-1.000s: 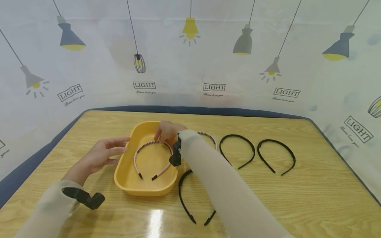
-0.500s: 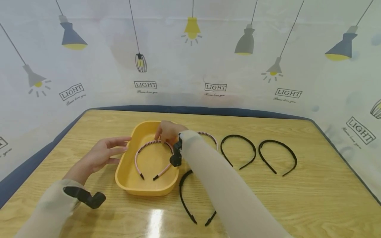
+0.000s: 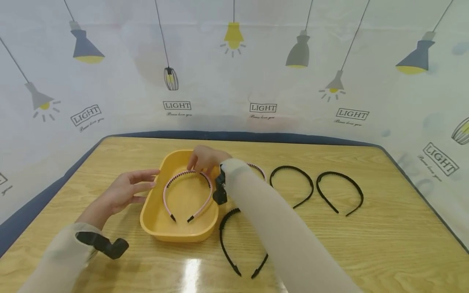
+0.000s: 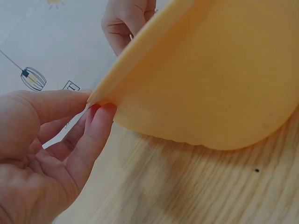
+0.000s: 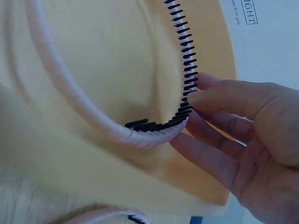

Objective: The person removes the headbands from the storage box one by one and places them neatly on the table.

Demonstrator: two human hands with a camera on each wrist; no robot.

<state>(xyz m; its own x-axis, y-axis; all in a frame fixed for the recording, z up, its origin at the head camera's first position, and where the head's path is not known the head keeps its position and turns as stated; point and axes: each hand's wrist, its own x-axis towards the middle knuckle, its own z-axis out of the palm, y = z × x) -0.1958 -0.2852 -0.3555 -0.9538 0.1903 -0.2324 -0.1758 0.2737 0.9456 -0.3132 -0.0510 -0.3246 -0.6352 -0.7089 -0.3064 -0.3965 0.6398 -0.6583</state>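
A pink headband (image 3: 164, 198) with black comb teeth is inside a yellow plastic basin (image 3: 179, 237). My right hand (image 3: 207, 158) reaches over the basin's right side and pinches the headband near the top of its arch. In the right wrist view the thumb sits on the teeth and the fingers lie against the outer side of the headband (image 5: 70, 88). My left hand (image 3: 122, 193) is at the basin's left wall. Its thumb and fingers pinch the rim (image 4: 126, 60) in the left wrist view.
Another pink headband (image 3: 261, 170) lies right of the basin, partly behind the right sleeve. Two black headbands (image 3: 292, 167) (image 3: 360, 197) lie further right. A third black headband (image 3: 226, 248) lies nearer the front, partly under the right forearm. A lamp-printed cloth (image 3: 234, 81) rises behind the wooden table (image 3: 384, 228).
My right hand has risen slightly, and the pink headband in the basin has shifted a little up and left with it. The left hand stays at the rim.
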